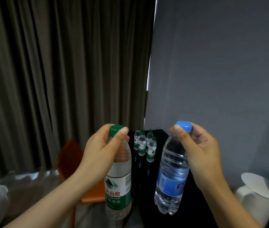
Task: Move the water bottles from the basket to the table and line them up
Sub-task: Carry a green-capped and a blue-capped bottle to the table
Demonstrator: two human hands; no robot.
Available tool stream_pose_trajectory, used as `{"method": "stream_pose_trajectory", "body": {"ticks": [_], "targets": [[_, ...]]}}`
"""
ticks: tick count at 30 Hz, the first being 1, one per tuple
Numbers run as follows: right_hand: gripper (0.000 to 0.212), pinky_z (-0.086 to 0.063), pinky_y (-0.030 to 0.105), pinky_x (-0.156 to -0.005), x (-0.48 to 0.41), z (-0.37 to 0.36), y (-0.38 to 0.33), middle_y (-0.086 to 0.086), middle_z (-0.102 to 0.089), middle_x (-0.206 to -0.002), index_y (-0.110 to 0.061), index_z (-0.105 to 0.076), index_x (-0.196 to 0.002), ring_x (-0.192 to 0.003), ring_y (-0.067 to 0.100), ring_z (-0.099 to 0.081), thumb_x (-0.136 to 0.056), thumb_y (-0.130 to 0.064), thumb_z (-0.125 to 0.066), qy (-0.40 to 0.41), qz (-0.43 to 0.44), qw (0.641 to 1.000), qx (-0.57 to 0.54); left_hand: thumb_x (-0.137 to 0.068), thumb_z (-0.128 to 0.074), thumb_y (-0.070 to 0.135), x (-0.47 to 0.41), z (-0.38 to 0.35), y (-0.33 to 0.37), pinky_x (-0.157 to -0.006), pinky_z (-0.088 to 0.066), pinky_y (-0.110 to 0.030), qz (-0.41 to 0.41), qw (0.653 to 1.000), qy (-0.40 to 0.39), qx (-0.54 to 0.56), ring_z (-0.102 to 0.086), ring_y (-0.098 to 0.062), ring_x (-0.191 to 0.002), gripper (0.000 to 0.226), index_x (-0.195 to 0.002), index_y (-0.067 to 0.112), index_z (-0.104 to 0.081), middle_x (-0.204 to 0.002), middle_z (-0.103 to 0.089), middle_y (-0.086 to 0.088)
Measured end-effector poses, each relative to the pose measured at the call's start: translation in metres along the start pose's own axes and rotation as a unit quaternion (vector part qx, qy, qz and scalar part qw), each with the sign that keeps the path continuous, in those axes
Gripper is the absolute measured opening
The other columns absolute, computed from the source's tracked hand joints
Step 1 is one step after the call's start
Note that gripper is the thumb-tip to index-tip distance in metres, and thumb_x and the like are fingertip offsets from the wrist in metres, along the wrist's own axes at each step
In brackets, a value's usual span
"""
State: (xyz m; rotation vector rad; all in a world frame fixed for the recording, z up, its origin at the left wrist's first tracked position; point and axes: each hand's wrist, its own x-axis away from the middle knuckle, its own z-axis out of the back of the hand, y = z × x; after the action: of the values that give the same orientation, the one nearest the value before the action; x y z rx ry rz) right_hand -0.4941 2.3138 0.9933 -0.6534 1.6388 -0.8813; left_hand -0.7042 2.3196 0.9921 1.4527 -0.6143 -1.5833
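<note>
My left hand [103, 149] grips the neck of a green-capped, green-labelled water bottle [119, 186], held upright in the air over the left edge of the black table [156, 178]. My right hand [196, 148] pinches the blue cap of a blue-labelled water bottle [171, 176], which hangs above the table's near part. Several small green-capped bottles [144, 145] stand close together at the table's far end. No basket is in view.
An orange chair [71, 162] stands left of the table, in front of dark curtains [64, 71]. A grey wall [221, 79] rises behind the table. A white lidded bin [258, 193] sits at the lower right. Pale bedding [7, 191] lies at the lower left.
</note>
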Motion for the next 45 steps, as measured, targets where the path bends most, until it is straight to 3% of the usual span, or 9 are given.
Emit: {"method": "stream_pose_trajectory", "body": {"ticks": [4, 14, 18, 21, 25, 30, 35, 41, 45], "targets": [[0.025, -0.052, 0.014, -0.068, -0.030, -0.001, 0.039, -0.003, -0.076, -0.085, -0.022, -0.073, -0.090, -0.080, 0.008, -0.071, -0.073, -0.040, -0.070, 0.014, -0.014, 1.000, 0.017, -0.078, -0.053, 0.056, -0.038, -0.018, -0.040, -0.076, -0.057, -0.041, 0.017, 1.000, -0.013, -0.007, -0.068, -0.009, -0.076, 0.034, -0.081, 0.026, -0.068, -0.084, -0.072, 0.004], [0.038, -0.051, 0.019, -0.070, -0.103, -0.024, 0.149, -0.010, -0.075, -0.086, -0.026, -0.073, -0.092, -0.082, 0.005, -0.071, -0.066, -0.054, -0.068, 0.077, -0.061, 0.987, 0.126, -0.079, -0.055, 0.054, -0.152, -0.049, -0.170, -0.073, -0.053, -0.039, 0.034, 0.993, -0.116, 0.019, -0.066, -0.019, -0.081, 0.035, -0.089, 0.022, -0.066, -0.089, -0.070, -0.006], [0.040, -0.054, 0.032, -0.077, -0.131, -0.039, 0.202, -0.006, -0.076, -0.087, -0.026, -0.074, -0.091, -0.084, 0.011, -0.072, -0.062, -0.054, -0.071, 0.107, -0.089, 0.978, 0.155, -0.082, -0.056, 0.048, -0.201, -0.059, -0.222, -0.065, -0.048, -0.016, 0.042, 0.986, -0.160, 0.007, -0.063, -0.004, -0.079, 0.028, -0.090, 0.023, -0.064, -0.085, -0.070, 0.002], [0.036, -0.056, 0.027, -0.074, -0.144, -0.046, 0.239, -0.005, -0.076, -0.086, -0.028, -0.073, -0.089, -0.083, 0.012, -0.072, -0.063, -0.054, -0.072, 0.120, -0.093, 0.971, 0.186, -0.087, -0.060, 0.036, -0.232, -0.071, -0.260, -0.060, -0.044, -0.008, 0.048, 0.978, -0.203, 0.001, -0.061, 0.003, -0.072, 0.011, -0.085, 0.025, -0.059, -0.074, -0.065, 0.013], [0.026, -0.055, 0.016, -0.069, -0.162, -0.050, 0.280, -0.010, -0.075, -0.086, -0.037, -0.072, -0.087, -0.081, 0.007, -0.071, -0.064, -0.051, -0.073, 0.126, -0.115, 0.962, 0.211, -0.092, -0.056, 0.033, -0.263, -0.090, -0.305, -0.059, -0.041, -0.010, 0.050, 0.967, -0.248, -0.024, -0.056, -0.002, -0.070, 0.014, -0.088, 0.019, -0.056, -0.073, -0.058, 0.006], [0.033, -0.058, 0.022, -0.069, -0.191, -0.041, 0.335, -0.010, -0.074, -0.086, -0.036, -0.070, -0.091, -0.080, 0.008, -0.071, -0.064, -0.055, -0.072, 0.127, -0.140, 0.954, 0.234, -0.093, -0.052, 0.036, -0.303, -0.125, -0.360, -0.069, -0.048, -0.028, 0.075, 0.951, -0.294, -0.058, -0.059, -0.015, -0.083, 0.014, -0.095, 0.022, -0.054, -0.088, -0.061, -0.003], [0.029, -0.053, 0.012, -0.067, -0.220, -0.025, 0.398, -0.011, -0.074, -0.088, -0.031, -0.070, -0.090, -0.081, 0.003, -0.070, -0.066, -0.048, -0.074, 0.124, -0.186, 0.950, 0.216, -0.094, -0.052, 0.031, -0.331, -0.170, -0.406, -0.060, -0.040, -0.006, 0.062, 0.942, -0.319, -0.085, -0.055, 0.008, -0.072, 0.011, -0.084, 0.033, -0.048, -0.075, -0.054, 0.008], [0.030, -0.053, 0.012, -0.072, -0.238, -0.015, 0.455, -0.015, -0.073, -0.092, -0.035, -0.068, -0.091, -0.087, 0.002, -0.069, -0.064, -0.043, -0.075, 0.134, -0.232, 0.943, 0.197, -0.095, -0.053, 0.029, -0.351, -0.208, -0.462, -0.058, -0.036, -0.011, 0.063, 0.934, -0.320, -0.144, -0.050, -0.004, -0.068, 0.015, -0.083, 0.020, -0.050, -0.070, -0.049, 0.001], [0.031, -0.054, 0.014, -0.077, -0.243, -0.009, 0.477, -0.019, -0.072, -0.096, -0.035, -0.066, -0.095, -0.091, 0.002, -0.068, -0.066, -0.036, -0.075, 0.133, -0.250, 0.937, 0.202, -0.094, -0.054, 0.025, -0.359, -0.227, -0.497, -0.058, -0.033, -0.010, 0.058, 0.931, -0.320, -0.167, -0.048, 0.000, -0.067, 0.007, -0.092, 0.019, -0.052, -0.074, -0.046, 0.009]]}}
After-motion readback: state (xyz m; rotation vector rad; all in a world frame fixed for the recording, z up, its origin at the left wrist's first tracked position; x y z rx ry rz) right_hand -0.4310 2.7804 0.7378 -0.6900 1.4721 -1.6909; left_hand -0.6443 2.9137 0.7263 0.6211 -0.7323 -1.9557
